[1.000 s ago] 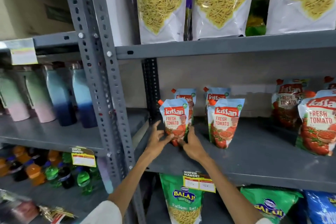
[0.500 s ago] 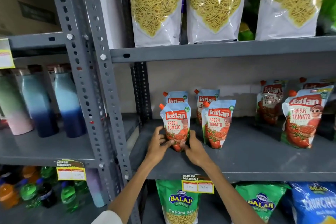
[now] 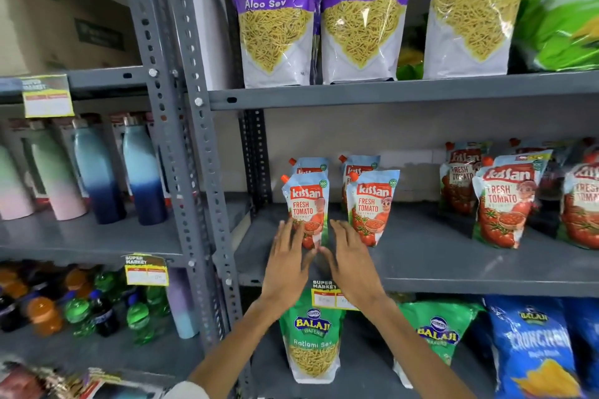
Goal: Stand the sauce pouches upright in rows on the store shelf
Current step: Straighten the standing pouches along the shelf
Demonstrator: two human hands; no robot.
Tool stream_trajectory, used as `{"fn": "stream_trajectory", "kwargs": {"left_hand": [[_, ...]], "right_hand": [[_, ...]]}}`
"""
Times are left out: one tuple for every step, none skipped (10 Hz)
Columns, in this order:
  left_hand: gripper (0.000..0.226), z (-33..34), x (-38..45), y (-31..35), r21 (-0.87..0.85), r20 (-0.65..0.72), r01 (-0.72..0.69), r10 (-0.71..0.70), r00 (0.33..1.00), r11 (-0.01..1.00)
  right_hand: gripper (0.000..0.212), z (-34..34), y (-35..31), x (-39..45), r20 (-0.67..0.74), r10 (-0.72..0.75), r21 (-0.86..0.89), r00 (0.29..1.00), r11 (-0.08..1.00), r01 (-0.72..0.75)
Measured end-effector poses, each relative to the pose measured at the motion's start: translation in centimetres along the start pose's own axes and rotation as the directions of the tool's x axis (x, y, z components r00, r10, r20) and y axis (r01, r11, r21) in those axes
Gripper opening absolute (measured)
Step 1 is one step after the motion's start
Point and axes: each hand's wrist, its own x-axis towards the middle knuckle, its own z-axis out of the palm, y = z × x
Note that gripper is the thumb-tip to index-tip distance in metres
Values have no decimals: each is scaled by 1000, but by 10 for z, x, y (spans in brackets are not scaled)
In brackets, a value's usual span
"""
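— Standing on the grey metal shelf [image 3: 421,256] right now: a Kissan Fresh Tomato ketchup pouch [image 3: 307,209], upright at the front left, orange spout cap at its top left corner.

— And your hands?

— Both spread flat, fingers straight, gripping nothing. My left hand [image 3: 288,264] is just left of the pouch's base, fingertips at its lower left edge; whether they touch it, I cannot tell. My right hand [image 3: 351,261] is just right of the base, with its fingertips in the gap between this pouch and the next.

— The next one?

— A second front pouch [image 3: 372,207], same label, upright just beside the first. Behind each stands another: a back left pouch [image 3: 311,164] and a back right pouch [image 3: 358,165], only their tops showing. Two rows of two.

— Anything further along?

— Well apart to the right, a bigger group of larger Kissan pouches [image 3: 500,204], a bit blurred, some leaning.

— Above and below?

— Above, purple Balaji Aloo Sev bags [image 3: 361,16] stand in a row. Below, a green Balaji Ratlami Sev bag [image 3: 312,343] and a blue Crunchex bag [image 3: 534,350]. A yellow price tag [image 3: 327,296] hangs on the shelf's front lip, partly behind my right wrist.

— And to the left?

— Past the perforated upright [image 3: 191,139], blue gradient water bottles [image 3: 142,178] stand on the neighbouring shelf.
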Motion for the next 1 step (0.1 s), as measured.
{"fn": "stream_trajectory", "kwargs": {"left_hand": [[61, -25, -5, 31, 179, -145, -197, 224, 964, 964]], "right_hand": [[60, -29, -17, 0, -147, -187, -150, 971, 975, 165]]}}
